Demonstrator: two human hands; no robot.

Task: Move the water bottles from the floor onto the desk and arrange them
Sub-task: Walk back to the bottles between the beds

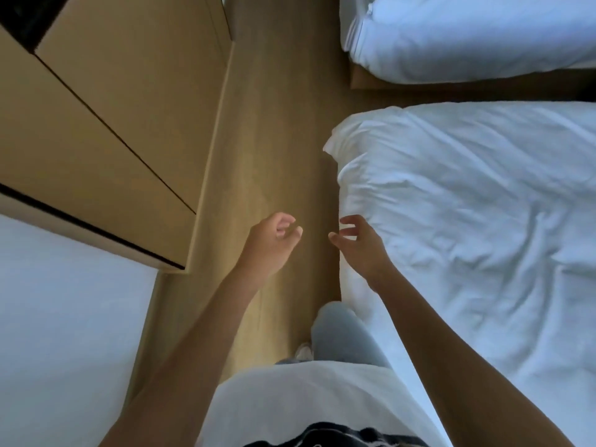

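Narrow strip of wood floor [283,130] running between tan cabinet fronts [129,101] on the left and a white-duveted bed [467,221] on the right, second bed [467,33] cut off at the top edge, pale slab bottom left [64,317] too blurry and cropped to call a counter for sure. Left hand [269,245] and right hand [361,241] hanging out front over the floor, fingers [346,221] loosely curled, released, gripping nothing. No water bottles anywhere in view, so can't tell where they sit; legs and shoe [303,351] mostly hidden under the white shirt [306,395].
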